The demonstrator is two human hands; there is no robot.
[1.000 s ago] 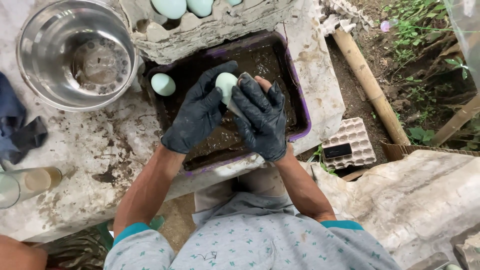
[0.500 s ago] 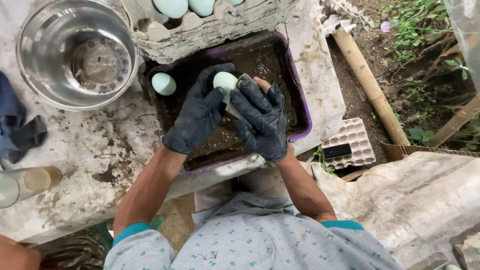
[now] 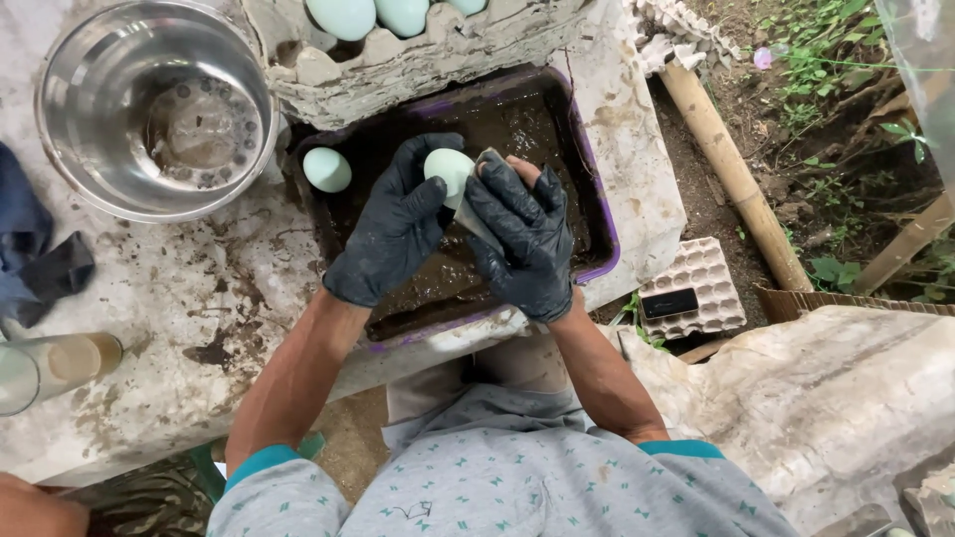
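Two gloved hands met over the purple tray (image 3: 597, 224), which served as the reference point for all positions. Far to the left of the tray, a dark blue cloth (image 3: 35, 254) lay at the edge of the mud-stained surface (image 3: 189, 328), with a glass jar (image 3: 50, 366) of cloudy liquid below it. A steel bowl (image 3: 149, 104) stood just left of the tray's upper corner. Inside the tray, at its left end, one pale green egg (image 3: 327, 169) rested on dark mud. Over the tray's middle, the left hand (image 3: 393, 224) in a black glove was closed around a second pale green egg (image 3: 449, 170), gripping it from the left. The right hand (image 3: 522, 239), also gloved, pressed against the same egg from the right, its fingers touching those of the left. Above the tray sat a mud-caked egg carton (image 3: 428, 60) holding more pale eggs. Right of the tray, on the ground, lay a small egg carton (image 3: 696, 288) and a bamboo pole (image 3: 731, 174).
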